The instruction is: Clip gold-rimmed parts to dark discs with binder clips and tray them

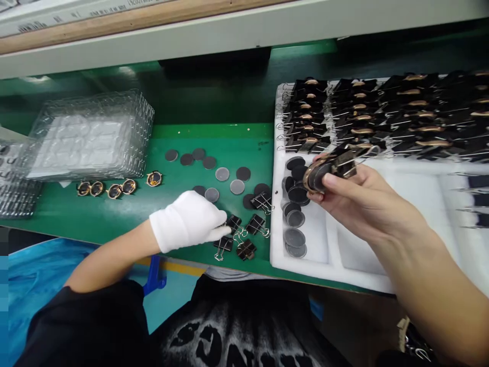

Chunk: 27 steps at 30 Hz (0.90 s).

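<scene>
My left hand [193,221], in a white glove, reaches over the green table with thumb and fingertips close together at a black binder clip [234,223]. Several other clips [256,224] lie just beside it. My bare right hand [355,199] is closed round a gold-rimmed watch case [311,176] with a dark disc on its face and a black binder clip [344,162] on it. This hand is above the white foam tray [332,272]. Dark and clear-grey discs [295,237] lie in the tray's left compartment, and more discs [237,186] are scattered on the table.
Rows of clipped watch cases [361,117] fill the tray's back part. Stacked clear plastic trays [87,137] stand on the left, with several gold watch cases [114,191] in front. A pale shelf edge [214,38] crosses above the green table [183,135].
</scene>
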{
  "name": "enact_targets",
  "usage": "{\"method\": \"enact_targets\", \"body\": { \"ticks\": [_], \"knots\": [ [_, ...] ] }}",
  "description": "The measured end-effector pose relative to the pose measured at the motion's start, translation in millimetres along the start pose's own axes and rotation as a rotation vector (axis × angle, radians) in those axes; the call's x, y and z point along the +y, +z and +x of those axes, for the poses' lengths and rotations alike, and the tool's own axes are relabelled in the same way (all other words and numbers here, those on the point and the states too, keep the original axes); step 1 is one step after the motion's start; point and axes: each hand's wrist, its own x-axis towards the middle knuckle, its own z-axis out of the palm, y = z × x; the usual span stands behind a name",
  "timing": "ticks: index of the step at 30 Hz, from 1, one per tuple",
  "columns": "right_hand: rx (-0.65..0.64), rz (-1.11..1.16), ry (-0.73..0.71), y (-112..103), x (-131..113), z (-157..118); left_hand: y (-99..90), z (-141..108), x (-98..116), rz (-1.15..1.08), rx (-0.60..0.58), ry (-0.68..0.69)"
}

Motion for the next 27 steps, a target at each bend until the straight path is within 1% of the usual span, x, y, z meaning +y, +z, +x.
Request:
{"method": "enact_targets", "body": {
  "ticks": [2, 3, 5, 6, 8, 10, 11, 12, 13, 15, 17, 19, 21, 24, 25, 27],
  "knots": [
    [-0.022, -0.014, 0.035, 3.5, 2.0, -0.9, 3.4, 2.6, -3.0, 0.056, 0.078, -0.009],
    [-0.032, -0.015, 0.055, 5.2, 2.9, -1.3, 3.1, 4.4, -7.2, 0.083, 0.129, -0.035],
    [-0.054, 0.004, 0.079, 8.5, 5.3, -1.6, -0.3, 9.1, -18.0, 0.131, 0.263, -0.103],
    [-0.065, 0.023, 0.082, 10.4, 6.9, -1.6, -2.8, 12.0, -22.9, 0.148, 0.348, -0.126],
    [-0.096, 0.058, 0.083, 14.5, 10.8, -1.4, -7.8, 19.9, -27.8, 0.151, 0.580, -0.139],
    [-0.139, 0.080, 0.069, 19.3, 15.3, -1.4, -11.8, 30.7, -24.2, 0.087, 0.834, -0.115],
    [-0.163, 0.087, 0.054, 21.6, 17.5, -1.6, -13.3, 37.0, -19.7, 0.028, 0.939, -0.099],
    [-0.185, 0.097, 0.035, 23.6, 19.4, -1.9, -14.6, 43.6, -14.2, -0.041, 1.016, -0.080],
    [-0.206, 0.109, 0.017, 25.0, 21.0, -2.2, -15.8, 50.0, -8.5, -0.114, 1.060, -0.062],
    [-0.239, 0.130, -0.008, 25.9, 23.0, -2.6, -18.4, 61.0, 0.9, -0.270, 1.071, -0.033],
    [-0.246, 0.121, -0.038, 24.1, 23.4, -2.4, -21.8, 67.4, 5.2, -0.421, 1.008, -0.003],
    [-0.228, 0.070, -0.095, 20.2, 22.7, -1.6, -26.3, 68.6, 4.9, -0.557, 0.886, 0.032],
    [-0.208, -0.002, -0.154, 15.3, 22.0, -0.6, -31.9, 66.3, 2.9, -0.656, 0.729, 0.054],
    [-0.226, -0.101, -0.198, 7.7, 22.4, 0.5, -39.7, 62.4, 1.9, -0.763, 0.501, -0.007],
    [-0.240, -0.126, -0.202, 5.4, 22.9, 0.6, -41.3, 61.9, 2.3, -0.777, 0.455, -0.029],
    [-0.260, -0.175, -0.200, 1.5, 24.6, 0.7, -42.3, 62.2, 3.8, -0.769, 0.427, -0.046]
  ]
}}
